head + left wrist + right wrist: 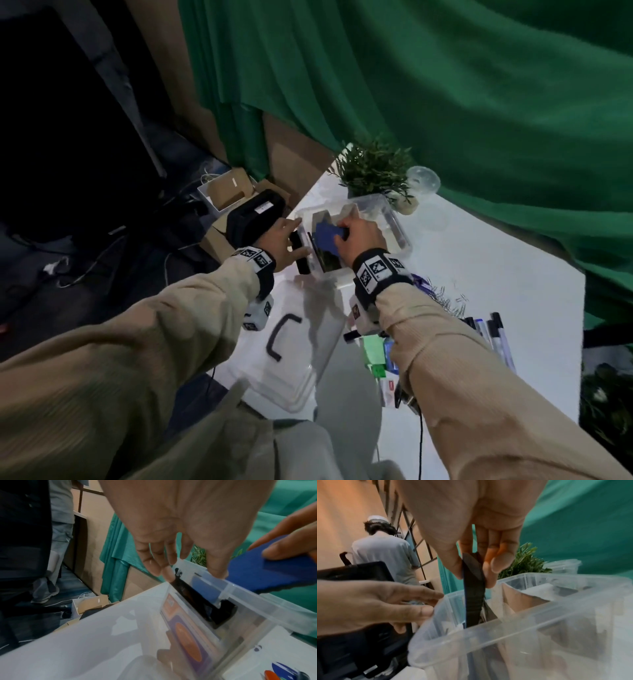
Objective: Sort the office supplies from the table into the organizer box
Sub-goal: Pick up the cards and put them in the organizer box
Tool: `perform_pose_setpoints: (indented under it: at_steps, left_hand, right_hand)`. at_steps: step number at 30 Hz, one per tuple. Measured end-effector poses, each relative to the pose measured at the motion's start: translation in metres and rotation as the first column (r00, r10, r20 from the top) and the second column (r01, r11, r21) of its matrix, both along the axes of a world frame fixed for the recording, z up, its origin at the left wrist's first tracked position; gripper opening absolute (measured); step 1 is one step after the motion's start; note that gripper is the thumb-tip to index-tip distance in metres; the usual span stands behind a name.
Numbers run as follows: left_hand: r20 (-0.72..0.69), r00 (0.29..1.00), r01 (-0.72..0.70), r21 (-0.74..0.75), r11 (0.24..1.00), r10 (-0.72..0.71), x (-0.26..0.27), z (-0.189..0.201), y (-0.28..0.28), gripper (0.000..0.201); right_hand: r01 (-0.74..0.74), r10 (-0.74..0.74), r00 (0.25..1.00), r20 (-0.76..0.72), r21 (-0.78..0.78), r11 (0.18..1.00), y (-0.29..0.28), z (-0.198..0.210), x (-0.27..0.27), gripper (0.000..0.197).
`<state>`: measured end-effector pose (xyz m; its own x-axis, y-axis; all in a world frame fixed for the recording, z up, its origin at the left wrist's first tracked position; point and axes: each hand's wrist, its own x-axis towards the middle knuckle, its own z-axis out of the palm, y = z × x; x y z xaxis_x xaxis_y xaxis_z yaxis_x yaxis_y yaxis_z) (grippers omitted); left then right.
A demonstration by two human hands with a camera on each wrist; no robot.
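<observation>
White tabletop (462, 267) before a green fabric backdrop (411, 85). Clear plastic organizer box (399, 222) with cardboard dividers sits at its far-left corner. Right hand (359, 240) pinches a flat blue pad (327, 236) over the left compartment; left hand (284, 240), fingers straight, braces the box wall.

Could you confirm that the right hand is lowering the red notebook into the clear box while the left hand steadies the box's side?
Not quite: the notebook is blue, not red, as the head view and the left wrist view show. The rest holds: the right hand pinches it over the clear box, and the left hand rests against the box's side.
</observation>
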<state>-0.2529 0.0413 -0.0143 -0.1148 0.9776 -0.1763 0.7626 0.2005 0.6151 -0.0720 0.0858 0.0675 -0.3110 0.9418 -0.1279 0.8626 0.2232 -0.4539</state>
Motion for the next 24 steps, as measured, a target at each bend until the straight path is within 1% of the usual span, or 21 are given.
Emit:
perform_pose_setpoints:
  at_steps: [3, 6, 7, 10, 12, 16, 20, 23, 24]
  left_hand:
    - [-0.005, 0.999, 0.039, 0.008, 0.999, -0.039, -0.011, -0.004, -0.001, 0.077]
    - [-0.064, 0.993, 0.099, 0.004, 0.995, -0.098, -0.023, -0.011, -0.001, 0.079]
    - [-0.065, 0.992, 0.111, 0.007, 0.994, -0.11, -0.025, -0.012, 0.0, 0.079]
    - [-0.044, 0.993, 0.112, 0.045, 0.993, -0.11, -0.026, -0.015, 0.0, 0.078]
    - [-0.047, 0.994, 0.104, 0.067, 0.992, -0.101, -0.025, -0.015, 0.0, 0.077]
    - [-0.095, 0.992, 0.096, 0.074, 0.993, -0.088, -0.024, -0.011, 0.0, 0.076]
    - [-0.113, 0.99, 0.086, 0.047, 0.995, -0.08, -0.025, -0.009, -0.003, 0.076]
    - [-0.111, 0.991, 0.083, 0.048, 0.995, -0.077, -0.026, -0.01, -0.005, 0.076]
    - [-0.105, 0.992, 0.08, 0.052, 0.995, -0.074, -0.026, -0.01, -0.006, 0.076]
  right_hand:
    - [-0.014, 0.015, 0.997, 0.081, -0.008, 1.0, 0.003, -0.007, -0.01, 0.027]
    - [-0.036, 0.036, 0.993, 0.109, -0.003, 0.999, 0.006, -0.006, -0.014, 0.029]
    - [-0.05, 0.05, 0.993, 0.11, -0.002, 0.999, 0.007, -0.005, -0.016, 0.029]
    - [-0.085, 0.079, 0.986, 0.145, 0.03, 0.996, 0.004, -0.005, -0.026, 0.028]
    - [-0.101, 0.087, 0.983, 0.164, 0.078, 0.992, 0.0, -0.006, -0.031, 0.029]
    - [-0.174, 0.144, 0.969, 0.202, 0.139, 0.975, -0.006, -0.003, -0.038, 0.032]
    - [-0.108, 0.083, 0.977, 0.196, 0.121, 0.987, -0.003, -0.002, -0.043, 0.028]
    - [-0.118, 0.088, 0.975, 0.202, 0.139, 0.983, -0.011, 0.0, -0.041, 0.024]
    - [-0.119, 0.094, 0.975, 0.201, 0.118, 0.986, -0.013, -0.001, -0.041, 0.024]
